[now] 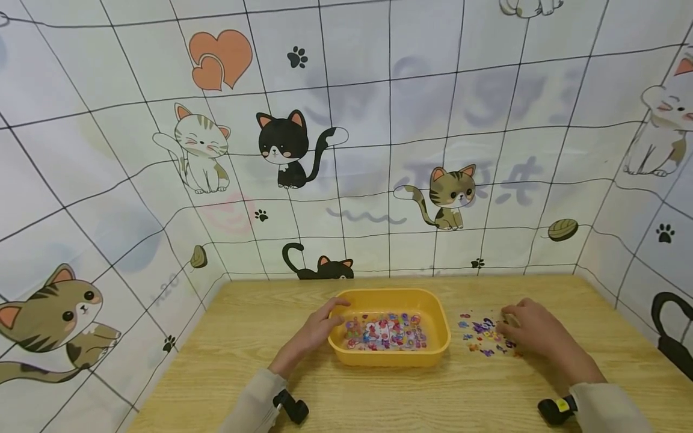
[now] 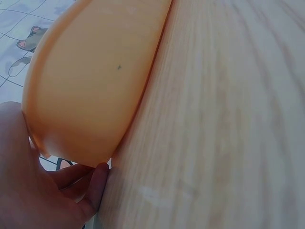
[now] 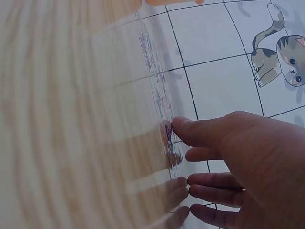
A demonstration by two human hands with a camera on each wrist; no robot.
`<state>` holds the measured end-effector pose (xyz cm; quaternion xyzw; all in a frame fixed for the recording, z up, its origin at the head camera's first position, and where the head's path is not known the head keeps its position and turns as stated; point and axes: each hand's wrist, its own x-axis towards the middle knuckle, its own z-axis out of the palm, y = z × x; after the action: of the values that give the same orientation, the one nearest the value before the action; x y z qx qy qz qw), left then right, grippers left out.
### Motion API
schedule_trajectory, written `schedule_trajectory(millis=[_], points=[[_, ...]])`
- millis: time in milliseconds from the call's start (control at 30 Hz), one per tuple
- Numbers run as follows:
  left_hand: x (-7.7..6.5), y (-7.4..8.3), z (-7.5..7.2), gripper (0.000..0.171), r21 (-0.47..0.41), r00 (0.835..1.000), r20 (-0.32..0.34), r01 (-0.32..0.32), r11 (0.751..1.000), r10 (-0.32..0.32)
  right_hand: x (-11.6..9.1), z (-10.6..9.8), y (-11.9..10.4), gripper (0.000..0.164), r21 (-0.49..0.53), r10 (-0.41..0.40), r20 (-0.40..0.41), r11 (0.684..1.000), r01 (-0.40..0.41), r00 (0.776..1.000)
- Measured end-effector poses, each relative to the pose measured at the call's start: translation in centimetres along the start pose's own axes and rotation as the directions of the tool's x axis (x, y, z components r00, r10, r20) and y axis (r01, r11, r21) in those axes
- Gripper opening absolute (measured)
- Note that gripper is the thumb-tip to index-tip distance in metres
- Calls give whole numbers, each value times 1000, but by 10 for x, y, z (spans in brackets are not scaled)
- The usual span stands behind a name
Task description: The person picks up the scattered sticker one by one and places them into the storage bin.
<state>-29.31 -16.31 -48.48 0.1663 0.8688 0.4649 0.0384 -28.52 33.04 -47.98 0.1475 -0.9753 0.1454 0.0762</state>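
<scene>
A yellow plastic basin (image 1: 387, 359) stands on the wooden table, with many small colourful pieces (image 1: 384, 332) spread over its bottom. My left hand (image 1: 315, 331) holds the basin at its left end, thumb and fingers around the rim and wall. In the left wrist view, fingertips (image 2: 98, 179) reach the basin's lower edge near the tabletop. To the right of the basin, more small pieces (image 1: 484, 328), many of them purple, lie scattered on the table. My right hand (image 1: 533, 328) is at their right side, fingertips down at the tabletop, fingers loosely bent and spread.
The pale wooden table (image 1: 260, 337) reaches back to a white gridded wall covering (image 1: 368, 114) printed with cartoon cats, which also closes off both sides. Black wrist cameras sit at both cuffs, including one at the right cuff (image 1: 556, 411).
</scene>
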Motion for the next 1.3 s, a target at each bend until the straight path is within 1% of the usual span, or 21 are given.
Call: schedule_trajectory(millis=[67,133,333,500,600,733,833,933,1133,1300], points=[[0,0,0,36,-1,1000,1,-1,1000,1,0,1,0,48,-36,-11,0,999,11,1000],[0,0,0,36,-2,1000,3,-1,1000,1,0,0,-2,46,-44,-9,3,999,9,1000],[1,-2,0,36,-2,1000,6,0,1000,0,-1,-3,-8,35,-31,2,13,1000,-2,1000],[2,-3,1,36,-7,1000,5,-2,1000,2,1,-2,-9,30,-9,11,11,1000,-11,1000],[1,-3,1,36,-4,1000,3,-2,1000,2,2,-1,-9,34,-12,30,11,999,-30,999],[1,-2,1,36,5,1000,-1,-2,1000,2,2,-1,-11,38,-63,66,25,996,-65,997],[1,-2,1,36,2,1000,1,0,1000,0,1,-3,-13,28,-75,83,45,994,-79,996],[1,-2,1,36,0,1000,3,3,1000,-3,1,-5,-14,22,-50,98,59,994,-95,993],[1,-2,0,36,5,1000,6,3,1000,-3,2,-5,-16,25,21,116,40,993,-117,992],[1,-4,0,36,10,1000,6,7,1000,-7,3,-4,-17,42,129,139,33,981,-142,990]])
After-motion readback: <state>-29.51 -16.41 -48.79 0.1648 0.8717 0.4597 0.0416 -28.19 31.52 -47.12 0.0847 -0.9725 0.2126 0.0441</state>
